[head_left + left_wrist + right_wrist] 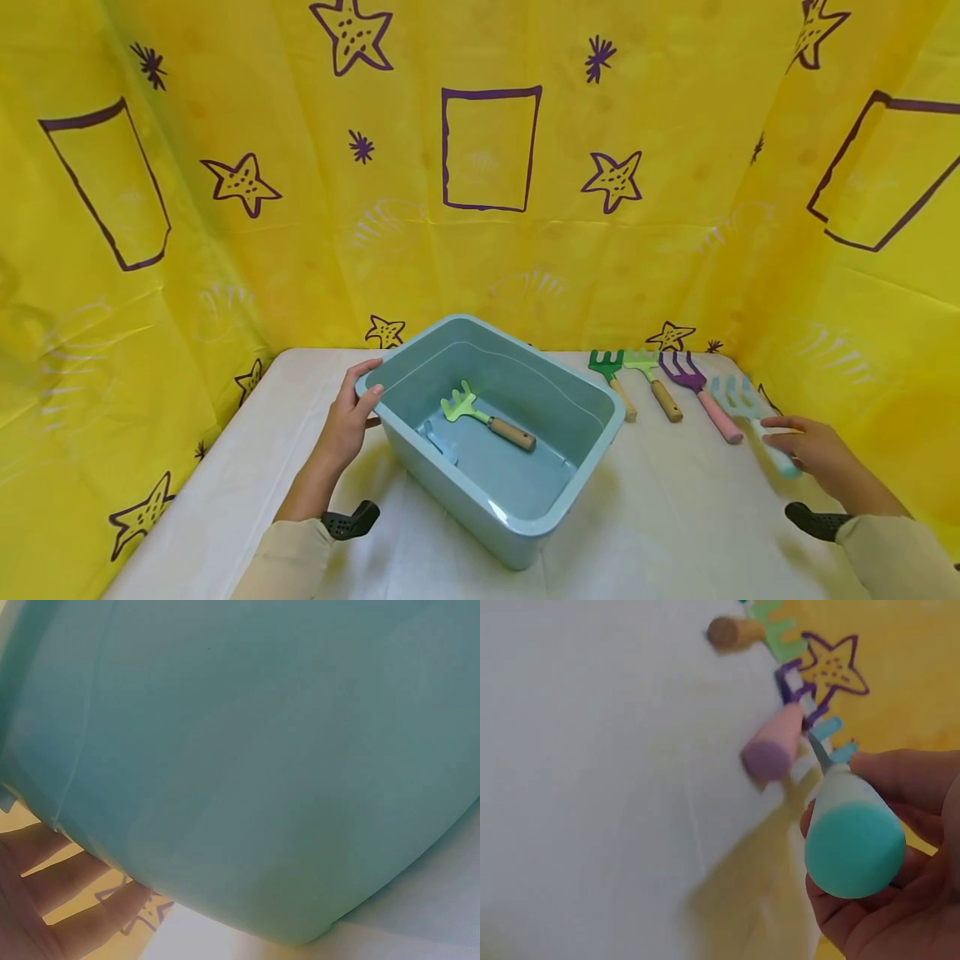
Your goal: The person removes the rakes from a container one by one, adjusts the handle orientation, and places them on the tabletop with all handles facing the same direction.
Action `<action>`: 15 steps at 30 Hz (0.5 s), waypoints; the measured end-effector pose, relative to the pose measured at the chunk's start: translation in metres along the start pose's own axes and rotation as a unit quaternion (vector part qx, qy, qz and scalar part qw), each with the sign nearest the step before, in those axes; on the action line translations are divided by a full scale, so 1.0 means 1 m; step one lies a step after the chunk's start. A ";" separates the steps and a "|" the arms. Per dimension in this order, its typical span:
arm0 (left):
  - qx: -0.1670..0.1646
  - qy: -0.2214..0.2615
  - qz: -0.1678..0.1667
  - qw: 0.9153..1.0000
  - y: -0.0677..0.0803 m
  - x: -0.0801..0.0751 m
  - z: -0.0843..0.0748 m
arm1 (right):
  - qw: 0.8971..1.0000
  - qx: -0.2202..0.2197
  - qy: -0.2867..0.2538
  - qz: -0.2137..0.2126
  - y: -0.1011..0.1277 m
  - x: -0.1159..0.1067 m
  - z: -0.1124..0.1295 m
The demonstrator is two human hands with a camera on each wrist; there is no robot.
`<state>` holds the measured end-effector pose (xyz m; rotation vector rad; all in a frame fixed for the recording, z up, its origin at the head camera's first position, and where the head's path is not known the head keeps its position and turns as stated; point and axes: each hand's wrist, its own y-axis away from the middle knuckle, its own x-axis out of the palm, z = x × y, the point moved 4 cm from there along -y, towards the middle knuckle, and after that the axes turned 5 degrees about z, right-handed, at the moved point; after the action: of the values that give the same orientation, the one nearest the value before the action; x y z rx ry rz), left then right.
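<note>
My left hand [348, 421] grips the left corner of a blue-green plastic bin [459, 498], thumb over the rim and fingers outside. In the left wrist view, those fingers [97, 919] lie along the bin's outer wall. Inside the bin lie a lime-green hand rake [463, 406] with a wooden handle and a light blue piece [441, 442], partly hidden by the near wall. At the far right, my right hand [821, 458] holds a light blue hand rake [738, 400] by its handle. The right wrist view shows the handle's turquoise end [855, 851] between thumb and fingers.
Left of the held rake, a purple hand rake with a pink handle [716, 412], a light green one [660, 392] and a dark green one [617, 379] lie in a row on the white table [645, 517]. Yellow patterned cloth [487, 275] surrounds the table's back and sides.
</note>
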<state>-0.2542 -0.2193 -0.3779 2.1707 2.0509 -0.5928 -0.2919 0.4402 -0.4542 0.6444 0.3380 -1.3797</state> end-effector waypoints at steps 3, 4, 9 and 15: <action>-0.003 0.000 0.001 1.000 -0.001 0.000 0.003 | 0.998 -0.005 0.057 -0.017 0.002 -0.002 -0.008; -0.003 0.000 0.001 1.000 -0.001 0.000 0.004 | 0.997 -0.006 0.069 -0.024 0.003 -0.003 -0.011; 0.001 -0.005 -0.001 1.000 -0.001 0.000 0.001 | 0.991 -0.015 0.113 -0.070 0.006 -0.006 -0.020; 0.005 -0.007 0.005 1.000 -0.001 -0.001 -0.001 | 0.988 0.002 0.116 -0.101 0.002 -0.007 -0.028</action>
<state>-0.2546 -0.2198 -0.3760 2.1741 2.0346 -0.6180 -0.2874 0.4623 -0.4719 0.7939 0.6004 -1.5008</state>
